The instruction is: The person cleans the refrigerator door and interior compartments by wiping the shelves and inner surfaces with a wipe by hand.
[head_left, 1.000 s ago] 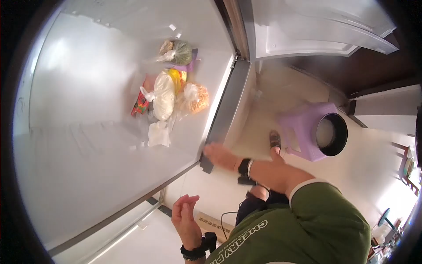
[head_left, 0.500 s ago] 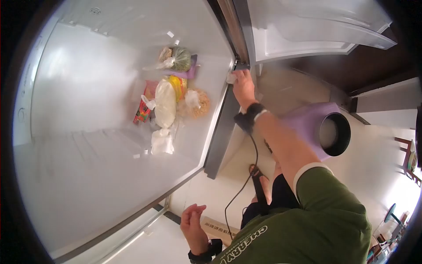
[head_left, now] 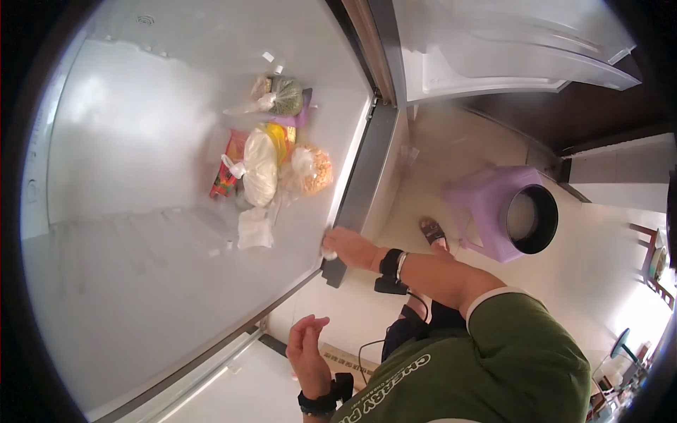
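Observation:
My right hand (head_left: pixel 350 248) is closed around a small white wad (head_left: pixel 331 254), a cloth or tissue, and presses it to the front edge (head_left: pixel 355 161) of a refrigerator compartment, near its lower corner. Most of the wad is hidden by the fingers. Lower down, my left hand (head_left: pixel 308 356) is held in the air with loosely bent fingers and nothing in it. Inside the compartment lie a knotted white bag (head_left: pixel 260 166), a bag of orange-pink pieces (head_left: pixel 315 171), a bag of green stuff (head_left: pixel 288 96), a red packet (head_left: pixel 226 173) and a white packet (head_left: pixel 255 228).
A lilac stool (head_left: pixel 486 208) stands on the floor to the right, with a black round pot (head_left: pixel 534 219) on it. An open white-lined door (head_left: pixel 493 63) hangs at the upper right. A cable runs from my right wrist. A glass shelf edge (head_left: pixel 211 384) lies below the compartment.
My right hand has slid with the white wad along the compartment's front edge, from the hinge corner down to the lower corner. My left hand stays almost in place.

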Demonstrator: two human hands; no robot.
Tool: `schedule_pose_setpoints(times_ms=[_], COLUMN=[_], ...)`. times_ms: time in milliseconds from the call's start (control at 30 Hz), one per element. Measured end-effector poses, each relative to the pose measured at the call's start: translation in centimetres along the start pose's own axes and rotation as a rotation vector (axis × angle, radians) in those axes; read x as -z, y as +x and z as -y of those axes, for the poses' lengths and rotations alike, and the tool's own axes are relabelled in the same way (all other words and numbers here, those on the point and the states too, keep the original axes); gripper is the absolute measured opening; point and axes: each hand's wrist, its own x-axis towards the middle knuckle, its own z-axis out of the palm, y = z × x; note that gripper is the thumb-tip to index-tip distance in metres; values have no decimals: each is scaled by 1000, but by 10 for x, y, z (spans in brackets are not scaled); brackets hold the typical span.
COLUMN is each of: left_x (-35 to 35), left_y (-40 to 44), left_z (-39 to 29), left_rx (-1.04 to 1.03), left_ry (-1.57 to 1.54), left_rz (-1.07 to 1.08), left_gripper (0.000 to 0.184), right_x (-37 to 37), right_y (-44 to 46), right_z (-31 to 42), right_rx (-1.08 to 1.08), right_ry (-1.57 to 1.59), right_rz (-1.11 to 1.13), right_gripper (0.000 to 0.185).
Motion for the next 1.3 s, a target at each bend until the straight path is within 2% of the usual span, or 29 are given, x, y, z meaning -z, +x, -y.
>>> schedule_pose_setpoints(times_ms=[67,167,267,367,467,667,767,800,900,1067,1167,1267,1300], left_x=[2,3,2,-7,-27,-59,-70,-73,-74,-75,-74,-79,-81], left_y=[0,-2,10,34,56,77,83,85,86,86,88,85,83], left_z=[-2,-4,0,6,1,-21,-14,-12,-2,-1,-1,-8,-11], left_rx=[-36,-16,-21,-70,-119,-179,-125,-99,-184,-164,-173,-173,-171], left_ry=[8,-33,-56,-69,-148,-39,11,52,126,11,52,18,-10], left_rz=[8,12,67,142,210,346,426,450,349,298,253,268,283], left_gripper=[21,21,22,27,35,45,39,37,31,24,24,23,23], right_x=[23,68,109,121,127,141,133,131,132,141,149,144,143], right_y=[0,11,11,4,-3,-13,-20,-24,-29,-30,-33,-33,-34], right_z=[26,23,29,35,56,80,66,63,74,85,87,85,86], right_rx=[-151,-558,-619,-622,-623,-649,-609,-630,-694,-753,-587,-392,-393], right_ry=[162,689,942,1308,1403,1579,1613,1564,1422,1028,933,701,660], right_rz=[147,138,176,180,118,149,302,287,228,35,1,28,13], right_gripper=[12,26,29,29,26,23,23,22,21,29,31,32,31])
